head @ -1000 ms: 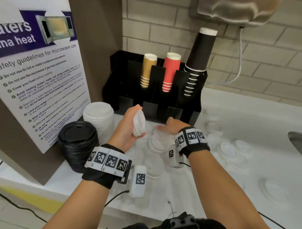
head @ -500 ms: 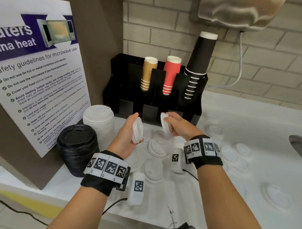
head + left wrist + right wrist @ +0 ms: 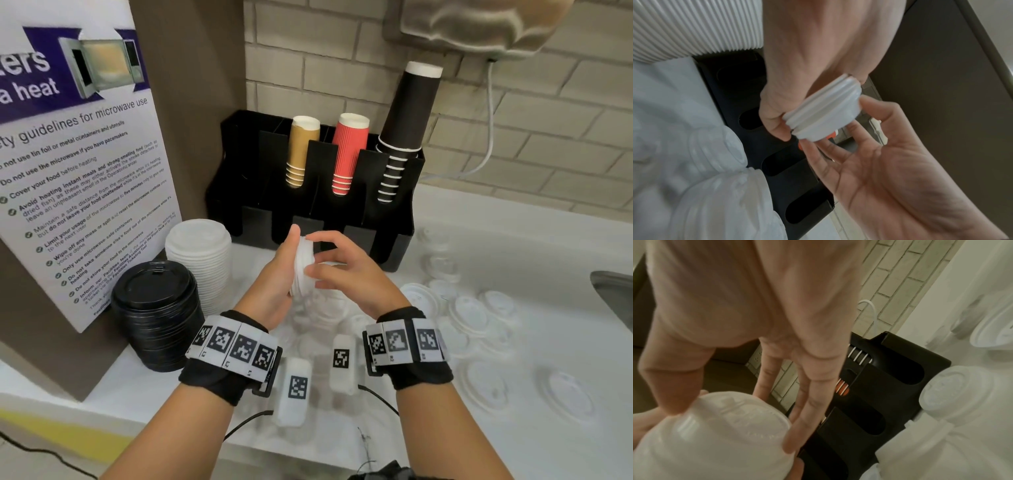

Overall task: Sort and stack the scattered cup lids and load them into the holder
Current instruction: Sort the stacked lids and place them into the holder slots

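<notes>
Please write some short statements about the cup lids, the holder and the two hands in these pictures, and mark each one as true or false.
1. The left hand grips a small stack of white lids. True.
2. The right hand rests flat on the counter. False: it is raised, with its fingers touching the held stack.
3. The black holder contains three stacks of paper cups. True: tan, red and black.
4. The stack of black lids stands inside the holder. False: it stands on the counter, beside a tall stack of white lids.
5. All white lids are already stacked. False: scattered lids still lie on the counter.
</notes>
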Motion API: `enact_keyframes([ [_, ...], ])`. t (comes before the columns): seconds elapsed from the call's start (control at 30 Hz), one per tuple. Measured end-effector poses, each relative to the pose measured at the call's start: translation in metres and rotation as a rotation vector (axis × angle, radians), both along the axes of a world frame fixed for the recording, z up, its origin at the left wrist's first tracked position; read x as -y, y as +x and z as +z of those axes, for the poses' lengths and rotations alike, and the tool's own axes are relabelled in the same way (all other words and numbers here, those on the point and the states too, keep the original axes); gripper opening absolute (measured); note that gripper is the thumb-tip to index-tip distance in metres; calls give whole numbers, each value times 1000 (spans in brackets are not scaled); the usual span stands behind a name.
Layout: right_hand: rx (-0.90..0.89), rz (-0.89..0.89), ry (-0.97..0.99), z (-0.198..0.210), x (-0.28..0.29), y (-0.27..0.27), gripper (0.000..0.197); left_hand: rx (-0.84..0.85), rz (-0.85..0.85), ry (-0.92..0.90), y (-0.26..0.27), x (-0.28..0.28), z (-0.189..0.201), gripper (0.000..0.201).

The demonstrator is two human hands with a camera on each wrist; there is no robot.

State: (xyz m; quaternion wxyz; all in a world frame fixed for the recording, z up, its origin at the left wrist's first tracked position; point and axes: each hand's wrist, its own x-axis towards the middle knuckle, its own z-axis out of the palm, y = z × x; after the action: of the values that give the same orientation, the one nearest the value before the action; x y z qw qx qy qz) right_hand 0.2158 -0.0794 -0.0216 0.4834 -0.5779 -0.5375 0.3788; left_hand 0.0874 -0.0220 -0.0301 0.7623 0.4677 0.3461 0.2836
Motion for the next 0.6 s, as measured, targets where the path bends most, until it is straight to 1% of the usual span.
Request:
enact_keyframes([
  [0.1, -7, -3, 18, 0, 1, -2, 40, 3, -6, 9, 1, 1, 0, 74],
  [0.23, -28, 28, 32, 0, -1, -3, 39, 45, 44, -5, 1, 2, 2, 65],
  [0.3, -47, 57, -7, 2, -3, 1, 34, 40, 82, 9, -1, 1, 3, 57],
  [0.37, -39, -8, -60, 3, -8, 13, 25, 40, 144, -11, -4, -2, 2, 49],
  [0.43, 98, -155, -115, 4, -17, 29, 18, 35, 187, -55, -8, -5, 1, 44],
  [0.47, 225, -199, -168, 2, -24, 38, 18, 28, 187, -66, -9, -6, 0, 43],
  [0.5, 392, -195, -252, -2, -30, 45, 22, 21, 182, -68, -9, -7, -1, 41],
  [0.57, 714, -93, -465, -12, -42, 51, 47, 6, 176, -49, -10, -8, -3, 36],
  [0.6, 805, -45, -545, -17, -46, 52, 59, -3, 172, -30, -9, -8, -5, 36],
])
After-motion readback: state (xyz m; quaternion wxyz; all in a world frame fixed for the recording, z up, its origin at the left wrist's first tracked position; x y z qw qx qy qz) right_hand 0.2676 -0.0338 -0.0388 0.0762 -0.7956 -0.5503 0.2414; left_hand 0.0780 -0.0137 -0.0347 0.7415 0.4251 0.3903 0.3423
